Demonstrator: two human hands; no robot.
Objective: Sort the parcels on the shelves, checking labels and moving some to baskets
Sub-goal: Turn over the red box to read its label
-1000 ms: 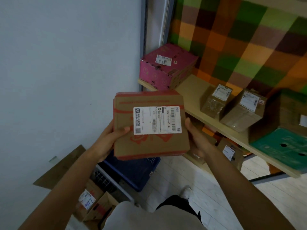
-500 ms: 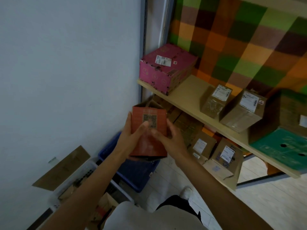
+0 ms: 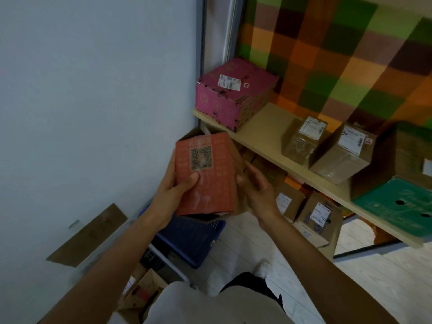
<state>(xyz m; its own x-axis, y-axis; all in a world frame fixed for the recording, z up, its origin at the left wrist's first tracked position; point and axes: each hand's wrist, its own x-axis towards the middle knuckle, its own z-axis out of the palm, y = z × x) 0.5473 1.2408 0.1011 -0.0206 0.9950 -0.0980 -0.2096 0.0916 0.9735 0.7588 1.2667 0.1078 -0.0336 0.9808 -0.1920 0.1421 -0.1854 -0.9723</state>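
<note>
While we hold the red parcel (image 3: 204,174) upright between the hands, both are clamped on it. The left hand (image 3: 174,183) grips its left edge, thumb pressed on the printed face just below a square code. The right hand (image 3: 254,185) cups the brown right side, fingers curled against the card. We see no shipping label on the face turned to us.

Directly beneath the hands a blue basket (image 3: 187,237) sits on the floor, partly hidden by the parcel and the left forearm. Above and beyond the right hand, a pink box (image 3: 233,92) bearing a white label stands at the near end of a wooden shelf (image 3: 264,127). Further right of that hand, a small brown carton (image 3: 301,141) and a larger brown carton (image 3: 343,155), each labelled, stand side by side on the same shelf. A green box (image 3: 395,211) lies beyond them. Below and right of the right hand, more brown labelled parcels (image 3: 315,213) are packed close together on a lower level. A pale wall (image 3: 93,101) fills the side left of the left hand.
</note>
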